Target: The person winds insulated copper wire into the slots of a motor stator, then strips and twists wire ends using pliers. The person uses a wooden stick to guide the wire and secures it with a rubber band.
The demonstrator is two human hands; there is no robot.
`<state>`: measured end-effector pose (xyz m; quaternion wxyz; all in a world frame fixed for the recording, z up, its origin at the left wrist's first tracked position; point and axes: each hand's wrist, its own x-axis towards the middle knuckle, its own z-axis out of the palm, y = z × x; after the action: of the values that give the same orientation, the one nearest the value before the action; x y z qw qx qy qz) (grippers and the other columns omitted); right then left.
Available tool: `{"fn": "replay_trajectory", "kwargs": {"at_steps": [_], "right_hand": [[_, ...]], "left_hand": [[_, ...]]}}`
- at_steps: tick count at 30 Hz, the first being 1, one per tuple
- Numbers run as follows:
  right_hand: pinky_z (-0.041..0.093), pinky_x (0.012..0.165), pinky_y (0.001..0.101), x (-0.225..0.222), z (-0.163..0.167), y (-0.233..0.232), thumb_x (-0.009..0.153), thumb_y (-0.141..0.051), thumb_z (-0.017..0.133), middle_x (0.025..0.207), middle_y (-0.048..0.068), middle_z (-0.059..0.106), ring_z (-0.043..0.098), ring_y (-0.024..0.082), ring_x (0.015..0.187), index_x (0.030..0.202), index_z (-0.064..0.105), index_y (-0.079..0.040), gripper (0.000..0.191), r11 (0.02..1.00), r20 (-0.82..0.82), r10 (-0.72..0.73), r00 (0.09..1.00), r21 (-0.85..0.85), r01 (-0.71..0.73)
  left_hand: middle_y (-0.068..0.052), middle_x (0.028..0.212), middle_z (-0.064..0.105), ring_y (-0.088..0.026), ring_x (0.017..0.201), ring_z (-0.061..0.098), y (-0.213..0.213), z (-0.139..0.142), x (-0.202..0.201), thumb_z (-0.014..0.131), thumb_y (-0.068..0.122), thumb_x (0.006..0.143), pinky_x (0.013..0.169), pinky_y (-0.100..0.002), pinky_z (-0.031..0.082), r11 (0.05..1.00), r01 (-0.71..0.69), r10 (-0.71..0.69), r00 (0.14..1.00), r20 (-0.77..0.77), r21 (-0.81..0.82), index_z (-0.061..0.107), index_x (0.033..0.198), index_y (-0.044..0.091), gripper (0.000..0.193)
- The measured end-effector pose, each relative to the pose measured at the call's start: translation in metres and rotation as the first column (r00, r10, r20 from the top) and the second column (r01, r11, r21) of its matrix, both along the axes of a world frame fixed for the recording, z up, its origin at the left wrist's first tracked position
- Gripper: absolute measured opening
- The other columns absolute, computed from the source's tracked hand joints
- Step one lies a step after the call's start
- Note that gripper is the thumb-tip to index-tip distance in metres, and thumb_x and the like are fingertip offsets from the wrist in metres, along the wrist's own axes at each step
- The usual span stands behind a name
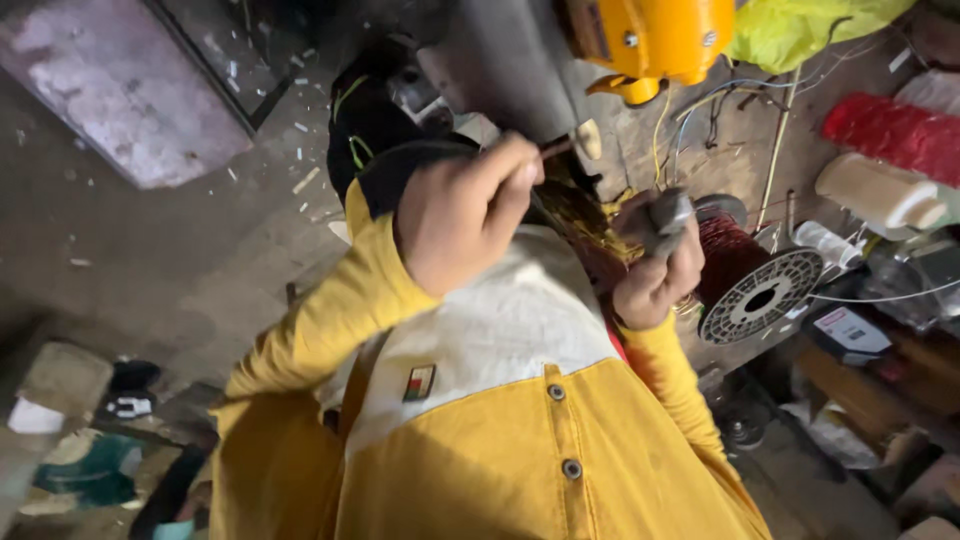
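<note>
Both hands clenched: left grip (pixel 465 215) pinches a thin stick (pixel 556 149), right grip (pixel 660 262) a blurred grey tool (pixel 668 213).

Yellow machine (pixel 650 40) — top cut off

The person wears a mustard-yellow corduroy shirt (pixel 520 460) with a cream panel (pixel 500 320) across the chest, dark round buttons (pixel 556 392) down the front, a small striped patch (pixel 419 382) and long yellow sleeves (pixel 330 320) ending just short of both bare hands
</note>
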<state>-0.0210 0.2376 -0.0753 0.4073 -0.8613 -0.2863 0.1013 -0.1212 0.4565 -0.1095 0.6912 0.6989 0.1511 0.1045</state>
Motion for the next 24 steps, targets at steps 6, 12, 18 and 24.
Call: {"fn": "replay_trajectory", "kwargs": {"at_steps": [6,12,18,24], "right_hand": [[0.047,0.08,0.0474,0.028,-0.08,-0.055,0.103,-0.004,0.064,0.098,0.023,0.056,0.056,0.041,0.089,0.102,0.059,0.005,0.011,0.928,0.323,-0.123,0.939,-0.298,0.224],[0.05,0.086,0.0443,0.068,-0.087,-0.065,0.101,-0.014,0.08,0.113,0.025,0.057,0.058,0.045,0.1,0.111,0.063,0.003,0.026,0.895,0.43,-0.123,0.894,-0.341,0.287],[0.052,0.097,0.0421,0.001,0.007,-0.055,0.111,0.001,0.058,0.115,0.01,0.063,0.063,0.029,0.104,0.121,0.06,-0.002,0.011,0.92,0.181,-0.361,0.915,-0.088,0.381],[0.057,0.095,0.0323,-0.081,0.034,-0.081,0.102,-0.007,0.077,0.116,0.014,0.068,0.068,0.02,0.103,0.125,0.062,0.004,0.03,0.44,-0.624,-0.502,0.599,0.412,0.798]], "left_hand": [[-0.004,0.103,0.071,-0.025,0.091,0.069,-0.017,0.022,0.002,0.066,0.017,0.106,0.078,-0.035,0.056,0.969,0.029,-0.051,0.995,0.086,0.244,0.065,0.12,0.012,0.015],[-0.003,0.107,0.071,-0.021,0.091,0.068,-0.049,0.036,0.037,0.073,0.016,0.107,0.082,-0.033,0.055,0.905,0.23,-0.311,0.931,0.189,0.357,0.061,0.125,0.009,0.023],[-0.003,0.099,0.067,-0.02,0.08,0.06,-0.072,0.04,0.051,0.074,0.016,0.108,0.071,-0.034,0.049,0.764,0.356,-0.572,0.759,0.31,0.538,0.06,0.133,0.001,0.032],[-0.003,0.098,0.068,-0.016,0.071,0.055,-0.107,0.021,0.065,0.072,0.017,0.108,0.061,-0.031,0.042,0.661,0.271,-0.662,0.65,0.373,0.7,0.061,0.132,0.001,0.031]]}}
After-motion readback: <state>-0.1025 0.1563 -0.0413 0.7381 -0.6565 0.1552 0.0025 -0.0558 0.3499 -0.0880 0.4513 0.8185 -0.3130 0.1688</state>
